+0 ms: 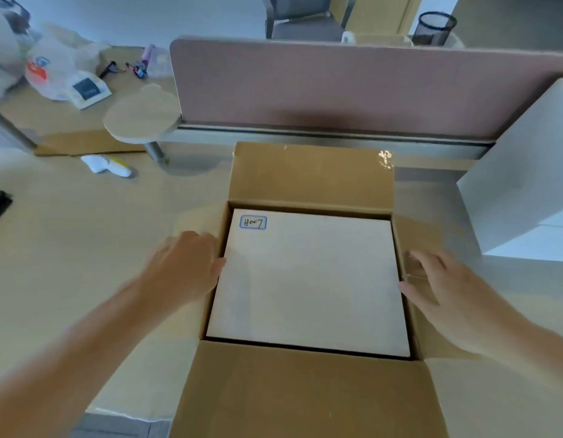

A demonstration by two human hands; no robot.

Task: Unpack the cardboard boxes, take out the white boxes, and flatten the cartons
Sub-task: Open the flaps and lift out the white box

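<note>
A brown cardboard carton [308, 393] stands open on the desk, its flaps folded outward on all sides. Inside lies a white box [308, 282] with a small blue-framed label at its far left corner. My left hand [187, 267] hovers over the carton's left flap, fingers relaxed, fingertips at the white box's left edge. Over the right flap is my right hand [444, 292], fingers spread and straight, thumb near the white box's right edge. Neither hand holds anything.
A pink desk divider [337, 86] runs behind the carton. Stacked white boxes [526, 184] stand at the right. A white handheld device [106, 164] lies at the left, flattened cardboard [84, 142] behind it. Plastic bags [59, 71] sit far left.
</note>
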